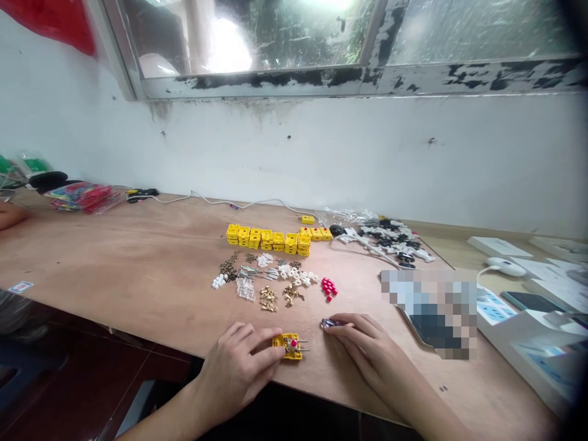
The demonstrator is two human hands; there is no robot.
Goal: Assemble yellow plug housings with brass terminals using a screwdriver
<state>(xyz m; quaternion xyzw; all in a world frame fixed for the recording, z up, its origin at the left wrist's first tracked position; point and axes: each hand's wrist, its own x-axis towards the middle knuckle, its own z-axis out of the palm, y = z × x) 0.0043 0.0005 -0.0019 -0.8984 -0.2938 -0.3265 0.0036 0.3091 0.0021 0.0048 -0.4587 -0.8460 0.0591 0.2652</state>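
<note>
My left hand (245,361) grips a small yellow plastic plug housing (279,352) near the table's front edge, thumb and fingers on its left end. The housing lies with its inside up; a red button sits in it and two metal pins stick out to the right. To the right of it, my right hand (362,340) rests on the table, fingers closed on a small shiny metal piece (327,323) whose kind I cannot make out. Beyond both hands lie brass contacts (268,298), red buttons (329,286), clear plastic pieces (245,288) and white plastic parts (301,275).
Stacked yellow housings (266,239) form a row farther back, with small screws (228,264) and white caps (219,281) before them. A heap of black and white parts (390,239) lies back right. White boxes (514,343) and a phone (528,301) are at the right.
</note>
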